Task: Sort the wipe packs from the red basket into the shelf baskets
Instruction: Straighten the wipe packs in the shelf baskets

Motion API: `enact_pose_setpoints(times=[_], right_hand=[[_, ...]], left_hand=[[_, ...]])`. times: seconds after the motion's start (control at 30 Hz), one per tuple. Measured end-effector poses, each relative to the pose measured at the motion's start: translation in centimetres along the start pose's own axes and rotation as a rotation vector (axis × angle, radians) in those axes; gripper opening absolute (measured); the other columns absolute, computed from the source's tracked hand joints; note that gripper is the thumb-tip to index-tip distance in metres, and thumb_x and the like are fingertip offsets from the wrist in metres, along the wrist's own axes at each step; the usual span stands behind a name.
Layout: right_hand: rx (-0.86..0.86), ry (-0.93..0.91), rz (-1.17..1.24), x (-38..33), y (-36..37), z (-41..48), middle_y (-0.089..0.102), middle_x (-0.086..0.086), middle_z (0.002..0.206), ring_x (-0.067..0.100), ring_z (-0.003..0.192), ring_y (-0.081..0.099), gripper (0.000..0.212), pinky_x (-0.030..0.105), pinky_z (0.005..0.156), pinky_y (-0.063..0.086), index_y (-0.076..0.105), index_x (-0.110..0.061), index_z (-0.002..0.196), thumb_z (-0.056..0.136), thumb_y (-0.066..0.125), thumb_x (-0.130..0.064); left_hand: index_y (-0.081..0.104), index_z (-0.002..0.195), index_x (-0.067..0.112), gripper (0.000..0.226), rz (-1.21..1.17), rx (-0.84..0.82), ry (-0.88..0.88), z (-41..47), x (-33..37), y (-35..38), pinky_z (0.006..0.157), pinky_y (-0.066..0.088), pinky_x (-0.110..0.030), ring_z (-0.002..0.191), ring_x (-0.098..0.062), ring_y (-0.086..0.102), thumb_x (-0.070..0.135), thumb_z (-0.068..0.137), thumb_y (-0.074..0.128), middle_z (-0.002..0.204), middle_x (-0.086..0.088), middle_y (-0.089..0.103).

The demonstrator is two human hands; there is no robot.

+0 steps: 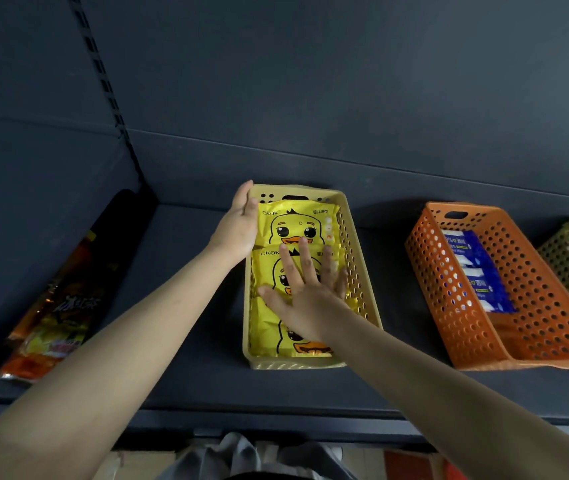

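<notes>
Grey clothing (238,453) seen lowest. Right hand (305,296) pressed flat, fingers spread, on duck wipe packs (297,225) in yellow basket (357,268); left hand (238,226), fingers straight, laid against far-left rim. Orange basket (539,313) set rightward.

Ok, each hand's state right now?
Left hand: open, fingers straight against the yellow basket.
Right hand: open, pressing flat on the middle duck wipe pack.
</notes>
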State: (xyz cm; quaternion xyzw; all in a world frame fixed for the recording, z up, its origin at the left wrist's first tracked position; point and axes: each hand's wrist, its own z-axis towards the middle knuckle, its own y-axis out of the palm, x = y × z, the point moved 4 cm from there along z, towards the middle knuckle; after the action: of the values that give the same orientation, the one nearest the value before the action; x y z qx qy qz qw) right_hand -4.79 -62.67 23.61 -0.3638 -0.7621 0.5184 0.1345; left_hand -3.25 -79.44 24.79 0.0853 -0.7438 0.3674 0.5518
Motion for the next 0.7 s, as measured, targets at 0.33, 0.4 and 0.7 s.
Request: enact_pose_setpoints(times=[0.33,0.4,0.7], right_hand=[[0.118,0.022,0.009,0.6,-0.9,3.4,-0.043,-0.001,0.149,0.024,0.133,-0.043,0.073,0.051,0.114,-0.02,-0.028,-0.037,0.145,0.091,0.009,-0.07],[0.089,0.012,0.002,0.8,-0.8,3.7,-0.044,-0.001,0.148,0.025,0.133,-0.044,0.073,0.051,0.113,-0.021,-0.029,-0.037,0.144,0.09,0.008,-0.071],[0.034,0.017,0.017,1.6,-2.5,5.8,-0.044,-0.001,0.148,0.024,0.135,-0.042,0.068,0.051,0.116,-0.016,-0.028,-0.04,0.144,0.094,0.01,-0.066]], left_hand=[[0.019,0.152,0.032,0.046,-0.07,0.015,0.004,0.0,-0.1,0.1,0.104,0.026,-0.026,0.142,-0.021,0.031,0.034,0.106,0.02,0.158,0.0,0.028],[0.018,0.152,0.032,0.047,-0.074,0.004,0.01,0.1,-0.2,0.0,0.106,0.027,-0.028,0.143,-0.021,0.031,0.035,0.106,0.02,0.158,0.0,0.028],[0.016,0.153,0.031,0.047,-0.021,0.013,0.007,0.2,0.0,-0.1,0.104,0.028,-0.026,0.142,-0.021,0.031,0.034,0.106,0.02,0.159,0.001,0.026]])
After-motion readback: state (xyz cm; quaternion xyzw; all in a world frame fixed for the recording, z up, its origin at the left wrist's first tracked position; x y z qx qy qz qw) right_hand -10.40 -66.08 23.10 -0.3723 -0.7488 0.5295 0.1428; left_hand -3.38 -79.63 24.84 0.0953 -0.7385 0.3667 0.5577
